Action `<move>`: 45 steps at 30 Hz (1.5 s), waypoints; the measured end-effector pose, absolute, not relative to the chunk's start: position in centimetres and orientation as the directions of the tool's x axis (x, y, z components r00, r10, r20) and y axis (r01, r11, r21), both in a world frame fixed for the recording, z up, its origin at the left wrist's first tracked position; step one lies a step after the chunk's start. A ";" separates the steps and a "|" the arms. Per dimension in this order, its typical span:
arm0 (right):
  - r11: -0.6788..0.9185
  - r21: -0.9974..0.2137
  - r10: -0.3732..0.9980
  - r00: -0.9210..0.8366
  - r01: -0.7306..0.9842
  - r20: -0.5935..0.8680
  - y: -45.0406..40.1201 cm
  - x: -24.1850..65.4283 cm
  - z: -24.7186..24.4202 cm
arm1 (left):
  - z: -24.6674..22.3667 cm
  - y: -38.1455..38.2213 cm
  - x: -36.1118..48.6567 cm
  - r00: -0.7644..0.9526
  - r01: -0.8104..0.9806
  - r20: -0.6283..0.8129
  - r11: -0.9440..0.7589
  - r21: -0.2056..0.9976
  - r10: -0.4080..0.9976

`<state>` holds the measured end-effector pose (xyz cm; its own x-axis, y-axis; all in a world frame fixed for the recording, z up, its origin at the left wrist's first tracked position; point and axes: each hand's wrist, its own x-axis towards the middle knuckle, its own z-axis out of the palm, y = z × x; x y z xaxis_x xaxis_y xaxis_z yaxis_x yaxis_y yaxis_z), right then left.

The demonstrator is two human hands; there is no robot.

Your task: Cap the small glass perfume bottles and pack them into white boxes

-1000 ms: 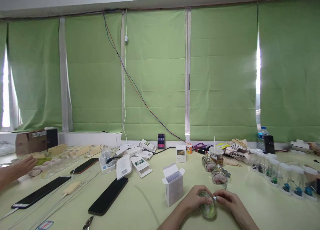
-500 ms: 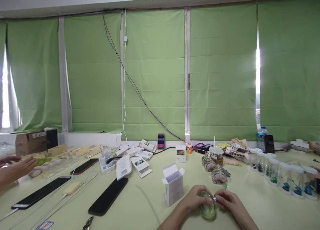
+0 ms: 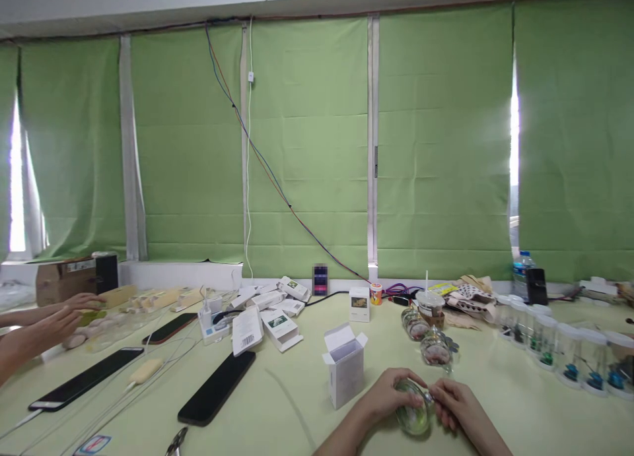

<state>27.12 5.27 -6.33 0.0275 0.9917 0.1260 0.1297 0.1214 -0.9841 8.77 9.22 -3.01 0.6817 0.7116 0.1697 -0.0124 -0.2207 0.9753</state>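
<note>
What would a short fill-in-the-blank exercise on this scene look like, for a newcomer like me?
1. Of the person's left hand and right hand, the one gripping the body of the clear container is the ____ one.
2. The white box nearest the hands has its top flaps ____.
3. The blinds across the windows are ____ in colour.
4. The row of clear cylinders stands toward the picture's ____ side.

Missing words: left; open; green; right.
</note>
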 end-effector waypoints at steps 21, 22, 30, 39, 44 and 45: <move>0.041 -0.969 0.997 0.055 0.242 0.055 5.1 26.5 -5.9 | -2.3 8.8 8.7 0.710 -0.009 0.157 -0.214 0.977 0.687; 0.043 -0.968 0.997 0.053 0.245 0.058 5.1 26.6 -6.0 | -2.3 8.7 8.7 0.710 -0.009 0.157 -0.214 0.977 0.687; 0.060 -0.989 0.992 0.103 0.136 0.075 4.9 26.5 -5.9 | -2.4 8.8 8.6 0.713 -0.059 0.164 -0.175 0.983 0.682; 0.297 -0.948 0.950 0.062 0.113 0.305 3.7 27.0 -3.7 | -2.6 9.0 8.9 0.652 -0.074 0.174 -0.167 0.983 0.738; 0.319 -0.943 0.947 0.015 0.095 0.321 3.9 27.0 -4.3 | -2.5 8.9 8.9 0.647 -0.080 0.178 -0.167 0.983 0.741; 0.321 -0.943 0.946 0.011 0.085 0.323 4.0 27.0 -4.5 | -2.4 8.8 8.9 0.645 -0.077 0.177 -0.167 0.983 0.744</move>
<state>27.01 3.97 -4.51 0.0111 0.9464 0.3229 0.0849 0.3209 -0.9433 8.90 8.81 -2.42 0.6448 0.7437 0.1766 -0.0771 -0.1666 0.9830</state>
